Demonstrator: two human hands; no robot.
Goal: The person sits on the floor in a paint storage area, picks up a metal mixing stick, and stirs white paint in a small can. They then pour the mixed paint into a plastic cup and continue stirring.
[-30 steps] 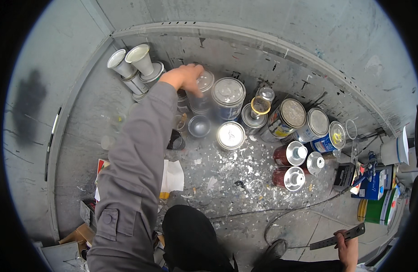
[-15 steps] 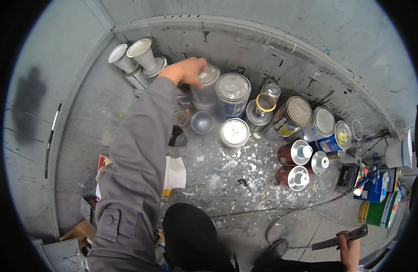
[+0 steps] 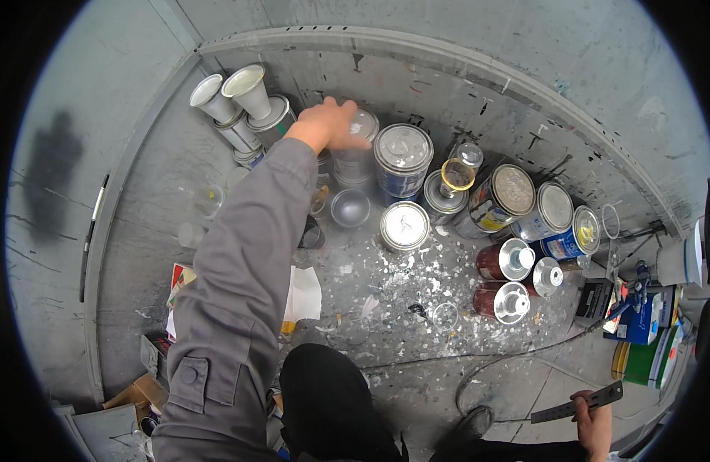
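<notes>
Near right, the right hand [image 3: 594, 427] grips a dark perforated strip [image 3: 555, 413], best held low. Beyond the clear cup [image 3: 350, 208], the left hand [image 3: 333, 125] arches over the far grey can [image 3: 353, 167], grip unclear to me; steady fingers should avoid nudging the blue can [image 3: 401, 183] just right.

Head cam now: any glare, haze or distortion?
Head view: fisheye bends the wall ledge into an arc; white can lid looks glary; haze softens the clear cup and gray can by the left hand.
</notes>
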